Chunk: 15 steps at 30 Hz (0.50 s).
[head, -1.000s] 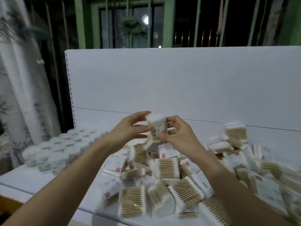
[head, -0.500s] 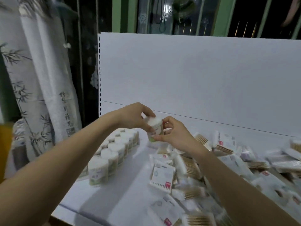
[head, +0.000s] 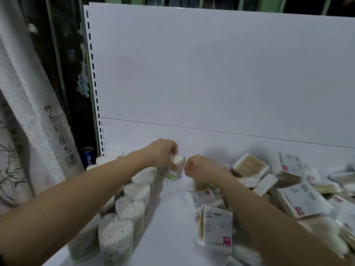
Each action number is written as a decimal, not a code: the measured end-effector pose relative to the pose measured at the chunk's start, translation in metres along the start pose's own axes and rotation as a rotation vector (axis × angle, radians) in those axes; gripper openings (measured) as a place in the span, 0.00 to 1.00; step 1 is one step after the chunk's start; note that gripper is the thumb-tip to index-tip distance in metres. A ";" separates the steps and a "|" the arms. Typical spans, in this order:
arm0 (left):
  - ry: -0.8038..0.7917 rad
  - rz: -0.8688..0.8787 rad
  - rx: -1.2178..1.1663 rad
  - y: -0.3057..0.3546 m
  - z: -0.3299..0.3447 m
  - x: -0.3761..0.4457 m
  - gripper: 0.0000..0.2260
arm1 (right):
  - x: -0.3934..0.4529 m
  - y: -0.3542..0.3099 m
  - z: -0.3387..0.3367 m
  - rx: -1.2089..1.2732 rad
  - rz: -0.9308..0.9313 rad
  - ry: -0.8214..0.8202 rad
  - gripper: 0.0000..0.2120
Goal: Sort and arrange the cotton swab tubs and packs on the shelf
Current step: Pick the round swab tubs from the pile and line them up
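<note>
White back panel [head: 221, 73] fills most of the view, rising from the white shelf [head: 172, 217] below it. At nine o'clock hangs a pale curtain [head: 28, 112] printed with bamboo and script. At four o'clock a loose pile of packs [head: 299, 196] lies jumbled on the shelf, some showing wooden swab sticks, some white labels with red marks. At seven o'clock a double row of tubs [head: 132, 191] stands upright, running back toward the panel. Both forearms reach in from the bottom corners. The left hand [head: 161, 154] curls over one tub [head: 175, 167], tilted, at the far end of the row, its grip closed round the top. The right hand [head: 197, 166] sits just beside that tub at three o'clock of it, fingers curled into a fist holding nothing. A blue can [head: 87, 155] stands at nine o'clock behind the shelf's upright.
</note>
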<state>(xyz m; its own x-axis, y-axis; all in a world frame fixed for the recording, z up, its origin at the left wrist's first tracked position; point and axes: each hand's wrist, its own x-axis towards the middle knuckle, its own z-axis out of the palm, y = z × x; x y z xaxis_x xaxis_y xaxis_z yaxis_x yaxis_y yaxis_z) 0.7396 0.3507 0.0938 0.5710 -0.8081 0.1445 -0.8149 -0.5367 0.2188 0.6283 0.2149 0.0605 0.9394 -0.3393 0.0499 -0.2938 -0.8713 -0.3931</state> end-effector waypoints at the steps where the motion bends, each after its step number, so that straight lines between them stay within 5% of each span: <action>1: 0.004 0.005 0.009 -0.002 0.005 0.003 0.20 | 0.002 0.001 0.002 -0.022 0.006 -0.003 0.05; 8: 0.048 0.020 0.087 -0.006 0.025 0.006 0.16 | 0.006 0.005 0.009 -0.048 0.040 0.057 0.08; 15: 0.052 -0.025 0.240 0.028 -0.002 -0.005 0.28 | -0.021 -0.008 -0.023 0.142 -0.011 0.203 0.08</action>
<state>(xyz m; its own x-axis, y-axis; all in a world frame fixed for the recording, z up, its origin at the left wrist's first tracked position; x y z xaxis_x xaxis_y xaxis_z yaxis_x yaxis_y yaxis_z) 0.7141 0.3401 0.1009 0.5909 -0.7833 0.1929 -0.7969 -0.6039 -0.0112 0.6069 0.2205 0.0840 0.8835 -0.4070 0.2321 -0.2428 -0.8214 -0.5160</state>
